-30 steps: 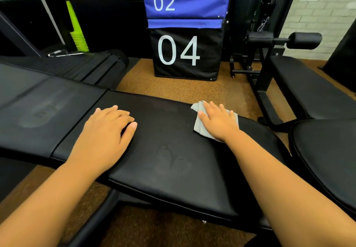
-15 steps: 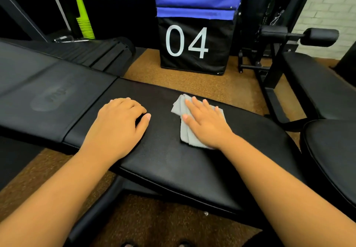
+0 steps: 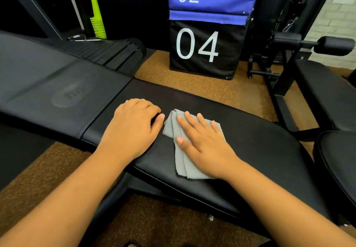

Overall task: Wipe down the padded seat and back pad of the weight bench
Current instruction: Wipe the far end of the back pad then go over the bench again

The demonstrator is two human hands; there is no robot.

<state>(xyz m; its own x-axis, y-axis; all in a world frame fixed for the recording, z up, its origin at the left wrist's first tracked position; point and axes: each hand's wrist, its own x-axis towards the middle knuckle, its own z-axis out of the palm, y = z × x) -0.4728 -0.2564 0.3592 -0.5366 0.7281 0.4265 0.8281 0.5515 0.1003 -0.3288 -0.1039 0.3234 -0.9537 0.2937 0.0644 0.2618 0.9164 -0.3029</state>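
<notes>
My right hand [image 3: 204,141] pressed the cloth [image 3: 182,160] flat on the seat [image 3: 250,150], fingers straight. My left hand [image 3: 133,129] rested beside it (holding nothing). The loose cloth could bunch up and slip.

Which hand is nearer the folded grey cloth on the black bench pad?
Right. The right hand lies flat on the folded grey cloth, pressing it to the black bench pad. The left hand rests on the pad just left of it, apart.
</notes>
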